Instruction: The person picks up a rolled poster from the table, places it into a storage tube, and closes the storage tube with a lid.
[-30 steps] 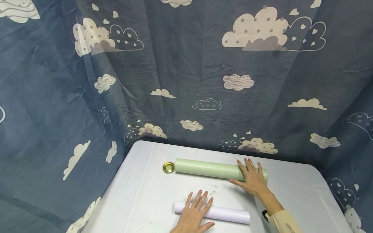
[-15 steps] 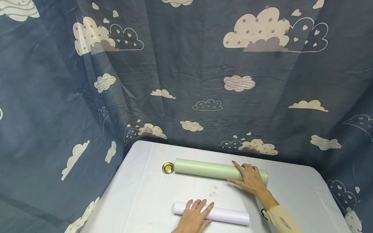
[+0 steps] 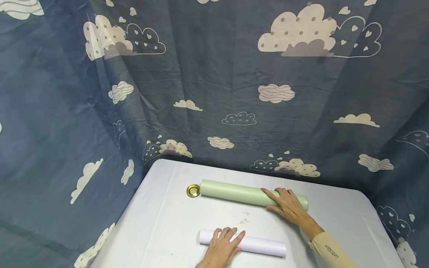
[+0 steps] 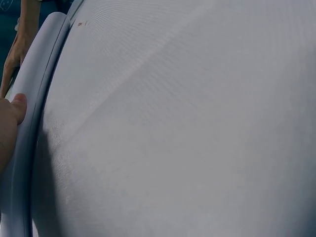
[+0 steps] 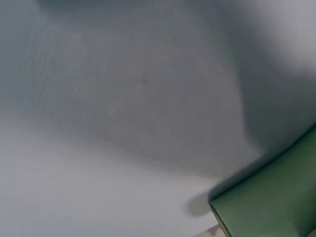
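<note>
near the far edge of the table [image 3: 174,219], the right hand [image 3: 290,206] grips a green roll [image 3: 234,192].
farther from that edge, the left hand [image 3: 222,247] curls round a lilac roll [image 3: 261,245].

White-topped table [image 3: 174,227], far corners rounded. A green roll [image 3: 231,192] lies toward the far edge, a gold-coloured round dish [image 3: 193,191] just beside its left end; a lilac roll [image 3: 263,246] lies nearer, faint marks [image 3: 244,220] between.

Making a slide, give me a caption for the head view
Left hand holding a lilac roll, right hand a longer green roll, gold dish beside it.
</note>
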`<state>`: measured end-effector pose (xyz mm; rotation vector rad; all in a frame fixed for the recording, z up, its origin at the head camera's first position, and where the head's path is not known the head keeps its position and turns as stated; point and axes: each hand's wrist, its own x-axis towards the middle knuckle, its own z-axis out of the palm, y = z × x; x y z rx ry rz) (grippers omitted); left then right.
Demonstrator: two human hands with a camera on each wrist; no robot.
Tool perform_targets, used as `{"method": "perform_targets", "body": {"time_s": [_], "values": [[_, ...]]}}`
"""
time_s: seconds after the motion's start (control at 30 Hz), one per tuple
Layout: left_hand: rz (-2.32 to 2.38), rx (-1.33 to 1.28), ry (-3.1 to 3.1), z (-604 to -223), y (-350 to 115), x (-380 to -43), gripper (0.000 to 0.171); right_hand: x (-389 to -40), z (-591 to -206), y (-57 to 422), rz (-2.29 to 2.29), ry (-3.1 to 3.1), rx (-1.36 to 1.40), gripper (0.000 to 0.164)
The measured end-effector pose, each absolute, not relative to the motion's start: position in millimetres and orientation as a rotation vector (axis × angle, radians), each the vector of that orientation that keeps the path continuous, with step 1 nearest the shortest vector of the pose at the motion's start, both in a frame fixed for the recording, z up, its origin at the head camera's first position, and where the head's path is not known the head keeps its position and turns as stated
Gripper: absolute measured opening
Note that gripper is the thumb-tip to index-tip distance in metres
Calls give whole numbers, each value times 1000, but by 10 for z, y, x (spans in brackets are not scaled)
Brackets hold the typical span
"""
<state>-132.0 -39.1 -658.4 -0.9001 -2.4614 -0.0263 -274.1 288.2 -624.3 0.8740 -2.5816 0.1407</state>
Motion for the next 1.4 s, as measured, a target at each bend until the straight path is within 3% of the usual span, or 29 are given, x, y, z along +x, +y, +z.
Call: {"method": "perform_targets", "body": {"time_s": [0.47, 0.73, 1.03, 1.4], "values": [[-138, -846, -2437, -6469, -656, -1293, 47, -2646, -6106, 2844, 120, -2470, 858, 77], [-313, -680, -2451, -6343, -1175, -1451, 48, -2499, -5889, 2966, 111, -2383, 812, 67], [-337, -520, -2465, -6260, -1772, -1643, 48, -2291, -5708, 3172, 69, -2418, 783, 74], [-345, -469, -2452, -6153, -2338, -1892, 46, -1945, -5699, 3357, 49, -2433, 719, 69]]}}
